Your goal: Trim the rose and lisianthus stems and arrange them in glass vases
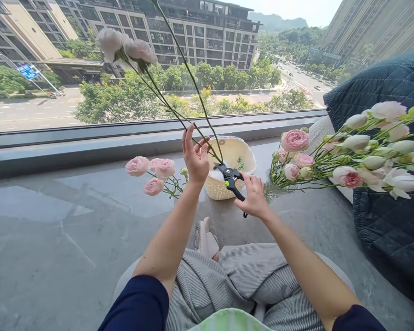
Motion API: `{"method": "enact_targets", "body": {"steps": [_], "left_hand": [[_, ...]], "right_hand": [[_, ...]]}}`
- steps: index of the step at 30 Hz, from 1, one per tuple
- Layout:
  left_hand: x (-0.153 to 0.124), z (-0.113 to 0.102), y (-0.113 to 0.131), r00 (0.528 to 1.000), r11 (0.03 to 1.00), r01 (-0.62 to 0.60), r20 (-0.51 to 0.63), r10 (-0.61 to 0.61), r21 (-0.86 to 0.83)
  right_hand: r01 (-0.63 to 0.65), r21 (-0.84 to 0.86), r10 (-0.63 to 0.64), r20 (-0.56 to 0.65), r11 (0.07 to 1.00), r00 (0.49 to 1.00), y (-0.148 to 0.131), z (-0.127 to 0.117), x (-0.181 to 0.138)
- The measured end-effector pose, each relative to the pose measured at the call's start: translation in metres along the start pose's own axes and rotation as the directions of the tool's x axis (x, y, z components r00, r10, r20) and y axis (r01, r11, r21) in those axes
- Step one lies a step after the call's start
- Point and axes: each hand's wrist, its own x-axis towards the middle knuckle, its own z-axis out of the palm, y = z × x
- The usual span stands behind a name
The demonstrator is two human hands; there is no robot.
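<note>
My left hand (196, 158) grips the flower stems (179, 117), which rise up and to the left. Pale pink blooms (126, 48) top some of them; another stem runs out of the frame at the top. In my right hand (254, 196) are black pruning shears (232, 175) with a green accent. Their blades are at the lower ends of the stems; whether they touch them I cannot tell. Right below is a cream woven basket (224, 191) with green clippings (240, 163) inside.
Left of the basket are cut pink flowers (158, 170). On the right, a glass vase (272, 189) holds a large bunch of pink and white flowers (352, 151). A dark quilted cover (386, 230) lies behind it. A window ledge (89, 154) runs across the far side.
</note>
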Motion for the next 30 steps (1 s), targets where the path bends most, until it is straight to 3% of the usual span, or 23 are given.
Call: {"method": "enact_targets", "body": {"steps": [10, 22, 27, 30], "left_hand": [[-0.003, 0.004, 0.002, 1.0, 1.0, -0.002, 0.006, 0.002, 0.004], [-0.005, 0.009, -0.001, 0.999, 0.998, 0.044, 0.021, -0.043, -0.035], [-0.004, 0.014, -0.003, 0.991, 0.985, 0.128, -0.033, -0.133, -0.118], [0.001, 0.014, -0.015, 0.973, 0.956, 0.231, 0.025, -0.23, -0.18]], "right_hand": [[0.04, -0.046, -0.043, -0.061, 0.998, 0.997, 0.004, 0.005, 0.0], [0.056, -0.204, -0.053, 0.02, 0.977, 0.998, 0.008, 0.0, 0.001], [0.046, -0.242, -0.037, 0.043, 0.969, 0.998, 0.009, -0.001, 0.0], [0.056, -0.264, -0.044, 0.049, 0.963, 0.998, 0.009, -0.002, -0.001]]}}
